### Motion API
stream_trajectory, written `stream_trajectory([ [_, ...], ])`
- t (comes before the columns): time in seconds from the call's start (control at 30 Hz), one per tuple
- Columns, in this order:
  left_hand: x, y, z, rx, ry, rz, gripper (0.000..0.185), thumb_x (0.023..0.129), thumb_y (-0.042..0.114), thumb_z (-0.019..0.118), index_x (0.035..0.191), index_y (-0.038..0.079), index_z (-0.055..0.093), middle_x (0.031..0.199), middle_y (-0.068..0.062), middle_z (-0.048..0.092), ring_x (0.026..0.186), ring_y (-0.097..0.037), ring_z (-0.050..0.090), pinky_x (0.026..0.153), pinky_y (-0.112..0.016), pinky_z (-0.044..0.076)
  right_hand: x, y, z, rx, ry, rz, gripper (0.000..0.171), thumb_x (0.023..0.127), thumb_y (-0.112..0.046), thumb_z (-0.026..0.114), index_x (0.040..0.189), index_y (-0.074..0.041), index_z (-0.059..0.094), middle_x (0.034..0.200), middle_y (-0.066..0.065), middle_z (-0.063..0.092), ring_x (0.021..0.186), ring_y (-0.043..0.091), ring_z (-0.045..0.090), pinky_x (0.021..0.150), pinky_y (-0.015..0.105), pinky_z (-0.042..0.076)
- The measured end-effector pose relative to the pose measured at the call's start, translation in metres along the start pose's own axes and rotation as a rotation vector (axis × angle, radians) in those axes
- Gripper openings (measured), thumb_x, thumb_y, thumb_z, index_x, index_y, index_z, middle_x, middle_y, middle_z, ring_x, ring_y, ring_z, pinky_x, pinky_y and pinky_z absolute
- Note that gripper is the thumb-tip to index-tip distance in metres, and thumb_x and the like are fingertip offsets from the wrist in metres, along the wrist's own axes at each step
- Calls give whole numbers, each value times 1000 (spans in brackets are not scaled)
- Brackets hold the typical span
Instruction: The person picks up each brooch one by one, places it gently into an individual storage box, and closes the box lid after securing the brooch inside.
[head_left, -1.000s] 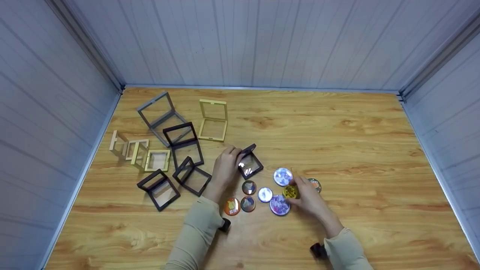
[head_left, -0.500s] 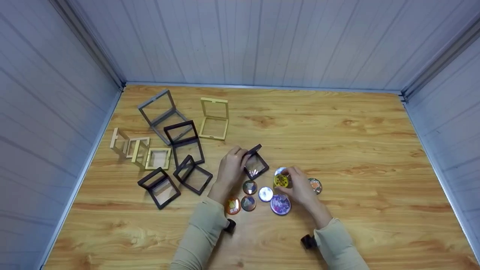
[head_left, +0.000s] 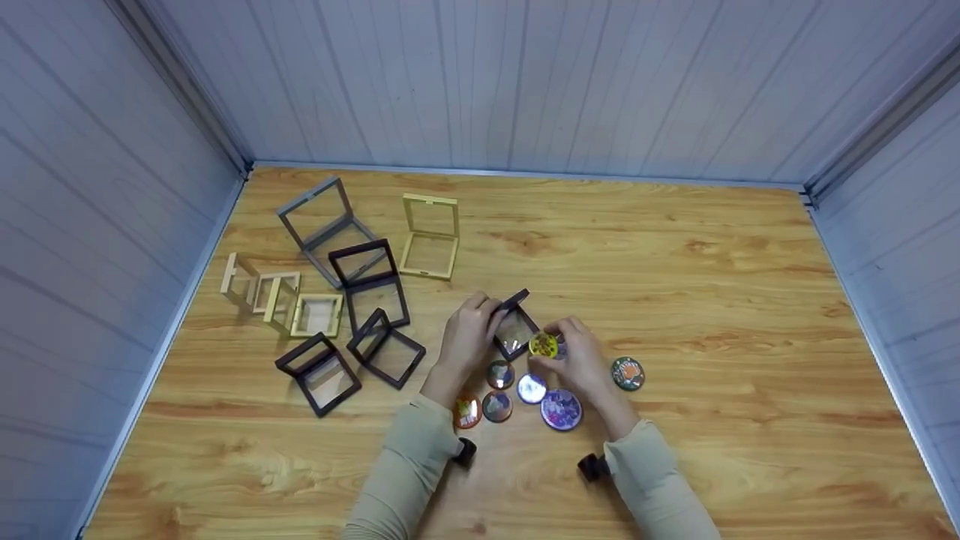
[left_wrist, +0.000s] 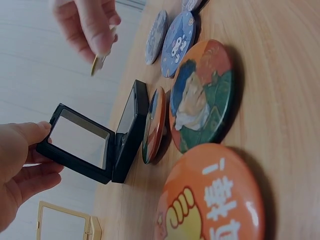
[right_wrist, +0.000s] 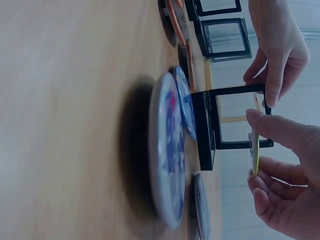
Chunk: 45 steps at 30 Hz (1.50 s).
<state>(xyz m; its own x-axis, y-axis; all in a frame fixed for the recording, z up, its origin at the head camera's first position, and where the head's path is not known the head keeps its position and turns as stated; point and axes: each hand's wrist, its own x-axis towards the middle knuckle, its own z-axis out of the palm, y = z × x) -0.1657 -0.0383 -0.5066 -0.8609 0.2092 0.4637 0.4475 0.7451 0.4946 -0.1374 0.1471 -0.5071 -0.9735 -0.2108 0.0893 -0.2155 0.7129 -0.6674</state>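
Observation:
My left hand [head_left: 469, 330] grips the raised lid of a small black hinged display frame [left_wrist: 80, 167], thumb on one side of its rim. The frame's base lies on the table, opened out. Between thumb and fingers, my right hand [head_left: 581, 364] pinches a yellow round badge [head_left: 543, 346], held up at the frame's right edge. The right wrist view shows this badge [right_wrist: 255, 152] edge-on. In front of the frame lie two portrait badges [head_left: 496, 406], an orange badge [left_wrist: 210, 200], a pale blue badge [head_left: 532, 388] and a purple badge [head_left: 561, 409]. Another badge is mostly hidden behind my right hand.
On the left stand several opened frames: a grey frame [head_left: 306, 200], black frames such as one large black frame [head_left: 361, 283], and cream ones including a cream frame [head_left: 406, 259]. A green-rimmed badge [head_left: 628, 373] lies to the right. Panel walls [head_left: 480, 90] enclose the table.
My right hand has lifted the yellow badge from among the others and carried it left to the black frame. My left hand and that frame have shifted slightly right.

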Motion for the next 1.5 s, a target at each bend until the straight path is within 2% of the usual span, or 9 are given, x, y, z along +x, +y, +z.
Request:
stream_trajectory([
  [0.53, 0, 4, 2, 18, -18, -2, 14, 86, 15, 58, 88, 3, 65, 79, -3, 55, 70, -17, 56, 63, -29, 48, 24, -8, 17, 5, 19, 25, 41, 66, -14, 78, 96, 4, 57, 90, 13, 54, 80, 24, 51, 71, 35, 44],
  [0.9, 0, 5, 3, 3, -20, -1, 14, 86, 15, 58, 87, 3, 66, 78, -3, 55, 69, -16, 55, 61, -28, 47, 38, -10, 27, -6, -9, 97, 40, 65, -12, 77, 95, 6, 57, 92, 17, 55, 85, 28, 52, 77, 37, 44],
  [1.5, 0, 5, 3, 2, -12, 29, 13, 86, 13, 58, 86, 2, 65, 78, -5, 56, 70, -18, 56, 63, -29, 48, 44, -8, 39, -57, 50, 55, 39, 64, -18, 79, 88, 6, 59, 85, 14, 54, 79, 28, 53, 73, 38, 45],
])
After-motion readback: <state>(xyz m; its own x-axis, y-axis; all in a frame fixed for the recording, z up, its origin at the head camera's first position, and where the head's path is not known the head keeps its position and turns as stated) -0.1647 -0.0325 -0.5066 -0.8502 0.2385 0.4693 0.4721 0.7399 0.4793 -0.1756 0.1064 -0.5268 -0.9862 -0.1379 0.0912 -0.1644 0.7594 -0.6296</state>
